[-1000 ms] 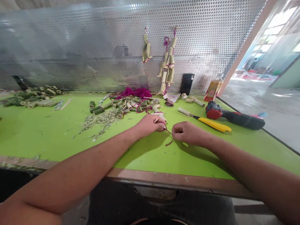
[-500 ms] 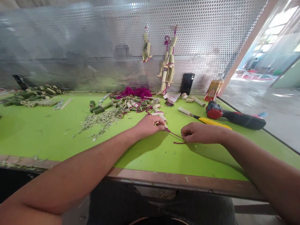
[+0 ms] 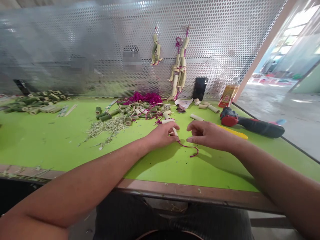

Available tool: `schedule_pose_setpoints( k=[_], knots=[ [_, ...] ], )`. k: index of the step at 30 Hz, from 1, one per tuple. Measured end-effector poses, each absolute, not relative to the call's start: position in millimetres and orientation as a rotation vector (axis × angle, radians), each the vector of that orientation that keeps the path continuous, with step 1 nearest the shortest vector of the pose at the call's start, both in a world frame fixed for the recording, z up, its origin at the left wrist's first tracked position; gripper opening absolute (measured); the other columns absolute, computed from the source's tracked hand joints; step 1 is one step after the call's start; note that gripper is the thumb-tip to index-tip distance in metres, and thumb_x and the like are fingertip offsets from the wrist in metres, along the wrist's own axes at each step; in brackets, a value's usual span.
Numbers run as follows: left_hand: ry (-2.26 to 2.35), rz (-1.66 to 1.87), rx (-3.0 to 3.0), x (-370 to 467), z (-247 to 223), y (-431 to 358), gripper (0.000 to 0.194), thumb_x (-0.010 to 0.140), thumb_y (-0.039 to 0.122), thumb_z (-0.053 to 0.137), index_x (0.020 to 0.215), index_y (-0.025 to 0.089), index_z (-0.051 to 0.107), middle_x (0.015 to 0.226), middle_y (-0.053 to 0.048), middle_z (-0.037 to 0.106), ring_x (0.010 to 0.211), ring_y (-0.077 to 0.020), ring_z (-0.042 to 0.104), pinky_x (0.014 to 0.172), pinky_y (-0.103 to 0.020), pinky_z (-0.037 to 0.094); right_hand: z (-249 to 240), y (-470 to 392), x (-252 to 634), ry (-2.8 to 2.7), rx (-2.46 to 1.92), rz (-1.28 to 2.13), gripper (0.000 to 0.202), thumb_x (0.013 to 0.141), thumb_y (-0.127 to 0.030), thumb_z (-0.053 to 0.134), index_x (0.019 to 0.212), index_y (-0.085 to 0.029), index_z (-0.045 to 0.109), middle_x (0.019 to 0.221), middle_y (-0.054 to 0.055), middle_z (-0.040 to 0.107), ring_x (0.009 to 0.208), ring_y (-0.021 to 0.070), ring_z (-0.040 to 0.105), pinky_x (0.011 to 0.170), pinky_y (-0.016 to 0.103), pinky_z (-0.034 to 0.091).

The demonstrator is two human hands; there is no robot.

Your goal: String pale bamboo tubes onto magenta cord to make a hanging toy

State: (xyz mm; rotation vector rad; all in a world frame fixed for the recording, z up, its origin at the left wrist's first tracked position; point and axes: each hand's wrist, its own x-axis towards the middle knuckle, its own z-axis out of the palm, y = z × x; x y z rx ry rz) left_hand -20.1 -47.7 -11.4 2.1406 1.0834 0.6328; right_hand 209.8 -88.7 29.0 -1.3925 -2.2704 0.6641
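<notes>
My left hand (image 3: 162, 135) rests on the green table (image 3: 50, 140) and pinches a small pale bamboo piece (image 3: 174, 131) threaded on a purple cord (image 3: 190, 149). The cord's loose end curls on the table just right of that hand. My right hand (image 3: 208, 135) hovers beside it with fingers apart, holding nothing, its fingertips close to the bamboo piece. Behind the hands lie several cut bamboo tubes tangled with purple cord (image 3: 145, 111).
A yellow utility knife (image 3: 233, 132) and a red-and-black power tool (image 3: 250, 124) lie at the right. A bundle of purple cord (image 3: 145, 98), bamboo shavings (image 3: 107, 128), green bamboo pieces (image 3: 35, 103), a dark phone (image 3: 200, 88) and a bottle (image 3: 227, 95) stand along the perforated metal wall, where strung bamboo pieces (image 3: 178, 71) hang.
My right hand let go of the purple cord, opened and moved up toward the bamboo piece. The cord end now lies curled on the table. My left hand shifted slightly right.
</notes>
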Motion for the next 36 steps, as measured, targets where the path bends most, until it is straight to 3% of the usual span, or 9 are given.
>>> schedule_pose_setpoints(
  k=[3,7,14,18,22,27,36],
  knots=[
    [1.044,0.661,2.154,-17.2,-13.0,-48.4,0.046,0.078,0.026,0.070,0.121,0.020,0.058,0.088,-0.002,0.071,0.079,-0.0170,0.066,0.068,-0.027,0.047,19.3,-88.8,198.1,-2.171,-1.205,0.776,0.029,0.080,-0.041,0.069,0.101,-0.020,0.066,0.073,-0.001,0.061,0.063,0.0134,0.054,0.058,0.026,0.039],
    [0.956,0.696,2.235,-14.7,-13.8,-50.9,0.052,0.077,0.021,0.067,0.128,0.021,0.054,0.093,-0.002,0.072,0.081,-0.0172,0.067,0.068,-0.026,0.048,7.8,-88.0,182.1,-2.107,-1.079,0.849,0.022,0.082,-0.037,0.067,0.094,-0.020,0.071,0.072,-0.001,0.063,0.062,0.0127,0.052,0.058,0.026,0.039],
    [0.958,0.671,2.420,-9.4,-10.7,-58.0,0.047,0.083,0.029,0.066,0.128,0.023,0.058,0.119,-0.005,0.071,0.106,-0.0247,0.066,0.085,-0.032,0.049,5.6,-86.5,168.3,-2.118,-1.032,0.789,0.020,0.086,-0.033,0.061,0.077,-0.019,0.072,0.069,0.000,0.066,0.065,0.0130,0.056,0.062,0.025,0.041],
    [0.937,0.638,2.361,-13.3,-6.1,-59.1,0.054,0.078,0.024,0.070,0.130,0.023,0.058,0.107,-0.004,0.073,0.092,-0.0196,0.067,0.076,-0.028,0.047,9.1,-84.7,176.1,-2.000,-1.066,0.905,0.024,0.085,-0.038,0.062,0.074,-0.018,0.069,0.066,0.001,0.065,0.060,0.0131,0.055,0.059,0.026,0.042],
    [0.928,0.537,2.288,-21.5,-2.8,-57.7,0.067,0.080,0.021,0.069,0.144,0.023,0.049,0.093,-0.002,0.073,0.075,-0.0140,0.063,0.069,-0.025,0.044,14.7,-78.5,195.4,-1.782,-1.222,0.989,0.024,0.080,-0.041,0.067,0.071,-0.019,0.063,0.055,-0.002,0.057,0.053,0.0126,0.051,0.056,0.027,0.041],
    [0.925,0.481,2.293,-24.8,-2.6,-56.2,0.068,0.081,0.015,0.064,0.146,0.024,0.049,0.097,-0.002,0.074,0.076,-0.0130,0.061,0.069,-0.025,0.043,18.4,-71.3,211.7,-1.786,-1.383,0.985,0.022,0.077,-0.039,0.066,0.069,-0.019,0.060,0.054,-0.002,0.054,0.050,0.0119,0.048,0.054,0.028,0.037],
    [0.924,0.519,2.310,-25.2,-4.5,-53.5,0.060,0.081,0.014,0.064,0.140,0.022,0.056,0.097,-0.002,0.073,0.075,-0.0116,0.060,0.071,-0.025,0.044,7.5,-68.5,202.6,-2.070,-1.463,0.882,0.033,0.079,-0.049,0.063,0.079,-0.017,0.070,0.058,-0.002,0.053,0.055,0.0126,0.044,0.055,0.029,0.033]
  ],
)
